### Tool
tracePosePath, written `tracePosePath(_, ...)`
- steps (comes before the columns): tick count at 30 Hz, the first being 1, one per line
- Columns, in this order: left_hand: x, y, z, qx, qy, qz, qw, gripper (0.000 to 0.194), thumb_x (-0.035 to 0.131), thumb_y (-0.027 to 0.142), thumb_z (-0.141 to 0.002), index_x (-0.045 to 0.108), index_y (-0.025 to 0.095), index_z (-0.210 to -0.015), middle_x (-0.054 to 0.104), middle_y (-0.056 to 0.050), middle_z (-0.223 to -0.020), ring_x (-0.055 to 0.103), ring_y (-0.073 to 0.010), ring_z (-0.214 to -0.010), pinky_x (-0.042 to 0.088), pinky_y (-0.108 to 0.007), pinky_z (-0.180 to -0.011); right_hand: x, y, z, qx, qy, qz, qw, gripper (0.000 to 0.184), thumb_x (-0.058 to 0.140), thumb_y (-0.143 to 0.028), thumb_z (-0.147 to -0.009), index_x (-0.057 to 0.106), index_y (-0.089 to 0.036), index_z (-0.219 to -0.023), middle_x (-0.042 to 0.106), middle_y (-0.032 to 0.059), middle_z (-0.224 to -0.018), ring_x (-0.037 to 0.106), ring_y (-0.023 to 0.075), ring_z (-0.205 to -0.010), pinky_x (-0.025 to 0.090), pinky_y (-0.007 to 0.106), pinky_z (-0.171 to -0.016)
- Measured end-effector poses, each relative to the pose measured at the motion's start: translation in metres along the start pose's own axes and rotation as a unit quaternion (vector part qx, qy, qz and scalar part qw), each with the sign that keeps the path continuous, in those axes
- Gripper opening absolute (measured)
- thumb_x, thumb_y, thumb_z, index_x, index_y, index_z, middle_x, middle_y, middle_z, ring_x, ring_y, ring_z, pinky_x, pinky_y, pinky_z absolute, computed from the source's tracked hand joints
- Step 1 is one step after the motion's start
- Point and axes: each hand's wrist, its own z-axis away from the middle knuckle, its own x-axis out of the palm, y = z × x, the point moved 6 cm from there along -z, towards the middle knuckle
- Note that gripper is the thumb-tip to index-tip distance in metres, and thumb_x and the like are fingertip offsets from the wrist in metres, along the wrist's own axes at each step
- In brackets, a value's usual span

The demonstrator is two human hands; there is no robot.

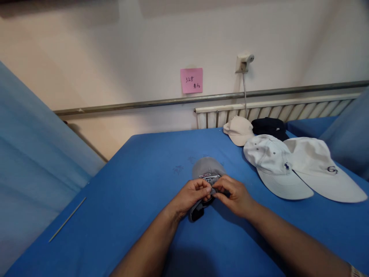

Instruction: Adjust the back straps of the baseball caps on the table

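Observation:
A grey cap (208, 164) lies on the blue-covered table (138, 181) in front of me, its brim pointing away. My left hand (196, 192) pinches the cap's back strap between thumb and fingers. From the other side, my right hand (230, 192) grips the same strap, fingertips close to those of the left. Part of the strap, with a black patch at its end, hangs below my left hand. The exact closure between the fingertips is hidden by them.
To the right lie a cream cap (238, 130), a black cap (269, 127), a white cap with a small dark logo (269, 157) and another white cap (314, 157). A thin stick (67, 219) rests at left. Blue curtains (37, 154) flank the table; a radiator (276, 111) stands behind.

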Motion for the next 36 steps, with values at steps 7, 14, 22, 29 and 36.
tracePosePath(7, 0.0, -0.001, 0.0, 0.0, 0.013, -0.021, 1.0, 0.036, 0.077, 0.044, -0.072, 0.061, 0.013, -0.077, 0.055, 0.003, -0.061, 0.048, -0.007, -0.055, 0.036, -0.021, -0.055, 0.008, 0.015, 0.0, 0.08, -0.033, -0.108, 0.99, 0.013, 0.068, -0.021, -0.081, 0.064, -0.023, -0.093, 0.062, -0.0008, -0.079, 0.057, 0.0141, -0.07, 0.047, 0.027, -0.066)
tracePosePath(14, -0.001, -0.003, -0.002, 0.002, 0.047, -0.031, 0.998, 0.038, 0.08, 0.044, -0.066, 0.061, 0.014, -0.078, 0.057, 0.002, -0.062, 0.051, -0.0076, -0.055, 0.038, -0.02, -0.054, 0.007, 0.018, 0.002, 0.107, -0.014, -0.109, 0.988, 0.013, 0.072, -0.025, -0.077, 0.062, -0.021, -0.085, 0.06, -0.002, -0.072, 0.056, 0.0129, -0.066, 0.046, 0.026, -0.063)
tracePosePath(22, 0.0, -0.002, -0.003, 0.027, 0.039, -0.027, 0.999, 0.034, 0.081, 0.038, -0.067, 0.059, 0.014, -0.076, 0.057, 0.003, -0.061, 0.051, -0.007, -0.054, 0.039, -0.02, -0.054, 0.009, 0.013, 0.002, 0.051, -0.015, -0.047, 0.997, 0.014, 0.072, -0.028, -0.08, 0.062, -0.021, -0.087, 0.061, -0.0011, -0.074, 0.057, 0.0136, -0.067, 0.045, 0.026, -0.063)
tracePosePath(29, -0.002, 0.003, -0.003, 0.052, 0.047, -0.057, 0.996, 0.034, 0.08, 0.039, -0.068, 0.058, 0.014, -0.074, 0.056, 0.003, -0.062, 0.05, -0.0078, -0.055, 0.039, -0.021, -0.055, 0.007, 0.009, 0.001, 0.048, -0.021, -0.066, 0.996, 0.013, 0.071, -0.027, -0.081, 0.065, -0.022, -0.092, 0.065, 0.0001, -0.078, 0.059, 0.0144, -0.07, 0.047, 0.028, -0.066)
tracePosePath(36, 0.003, 0.01, 0.002, 0.079, 0.044, -0.091, 0.992, 0.031, 0.075, 0.038, -0.073, 0.061, 0.016, -0.088, 0.056, 0.001, -0.07, 0.05, -0.0098, -0.063, 0.041, -0.023, -0.061, 0.008, 0.016, 0.003, 0.093, 0.024, -0.158, 0.983, 0.009, 0.061, -0.026, -0.088, 0.067, -0.022, -0.093, 0.07, 0.0029, -0.088, 0.064, 0.0168, -0.081, 0.051, 0.031, -0.074)
